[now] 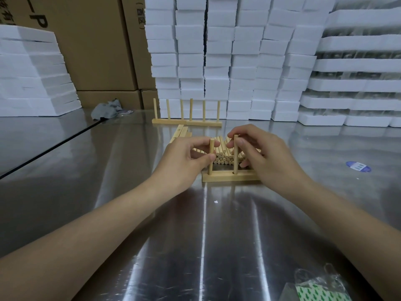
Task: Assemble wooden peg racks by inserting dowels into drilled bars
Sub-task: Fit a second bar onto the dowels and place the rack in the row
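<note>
Two forearms reach across a steel table (130,213) to a drilled bar (225,177) holding two upright dowels.
From the left: a dark seam (54,146) crosses the steel, then a grey cloth (106,109), a finished rack (186,122) with six pegs before a foam-block wall (227,61), and spare bars (179,132). The left hand (184,158) pinches the first dowel (211,148). Piled loose dowels (223,152) lie behind the bar. The right hand (269,157) pinches the second dowel (235,161). A blue sticker (358,166) and a plastic bag (321,287) lie to the right.

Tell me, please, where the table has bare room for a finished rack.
Free: left of the left hand, this side of the cloth; between the forearms, before the bag. Crowded: from the bar and dowel pile back to the finished rack.
</note>
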`<state>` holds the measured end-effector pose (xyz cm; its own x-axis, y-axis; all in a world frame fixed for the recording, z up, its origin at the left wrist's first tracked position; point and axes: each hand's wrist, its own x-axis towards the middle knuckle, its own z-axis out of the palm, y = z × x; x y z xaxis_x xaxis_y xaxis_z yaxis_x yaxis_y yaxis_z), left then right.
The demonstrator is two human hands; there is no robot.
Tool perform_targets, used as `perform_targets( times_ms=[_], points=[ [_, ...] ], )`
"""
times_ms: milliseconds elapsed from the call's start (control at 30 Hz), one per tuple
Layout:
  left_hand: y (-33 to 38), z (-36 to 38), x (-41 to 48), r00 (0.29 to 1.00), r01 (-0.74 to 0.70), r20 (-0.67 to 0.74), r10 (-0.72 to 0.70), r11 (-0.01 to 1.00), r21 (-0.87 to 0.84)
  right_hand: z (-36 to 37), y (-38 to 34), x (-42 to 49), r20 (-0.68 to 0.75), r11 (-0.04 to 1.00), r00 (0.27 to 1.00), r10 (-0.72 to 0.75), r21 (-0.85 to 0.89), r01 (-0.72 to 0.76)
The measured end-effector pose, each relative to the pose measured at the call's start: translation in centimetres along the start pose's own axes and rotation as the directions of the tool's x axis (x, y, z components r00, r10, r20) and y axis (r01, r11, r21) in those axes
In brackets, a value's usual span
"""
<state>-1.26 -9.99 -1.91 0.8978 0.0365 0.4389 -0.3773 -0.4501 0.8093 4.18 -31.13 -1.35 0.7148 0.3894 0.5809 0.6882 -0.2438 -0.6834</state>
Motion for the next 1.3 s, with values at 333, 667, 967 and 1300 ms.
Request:
perform_targets(
  times_ms=[333,667,967,1300],
  points=[
    [-0.1,0.0,0.0,1.0,-0.005,0.002,0.005,1.0,0.01,0.0,0.3,0.2,-0.03,1.0,1.0,0.009,-0.022,-0.01],
    [0.1,-0.2,-0.1,1.0,-0.008,0.001,0.008,1.0,0.03,-0.6,0.3,0.1,0.001,0.997,0.997,0.075,-0.019,-0.075],
    [0.0,-0.2,0.0,1.0,-0.018,0.002,0.018,0.995,0.1,-0.6,0.0,0.5,-0.013,0.984,0.993,0.12,-0.128,-0.121],
    [0.0,-0.3,-0.5,0.984,-0.02,0.173,-0.034,0.953,0.303,-1.0,-0.7,0.0,-0.058,0.964,0.969,0.242,0.129,-0.233]
  ],
)
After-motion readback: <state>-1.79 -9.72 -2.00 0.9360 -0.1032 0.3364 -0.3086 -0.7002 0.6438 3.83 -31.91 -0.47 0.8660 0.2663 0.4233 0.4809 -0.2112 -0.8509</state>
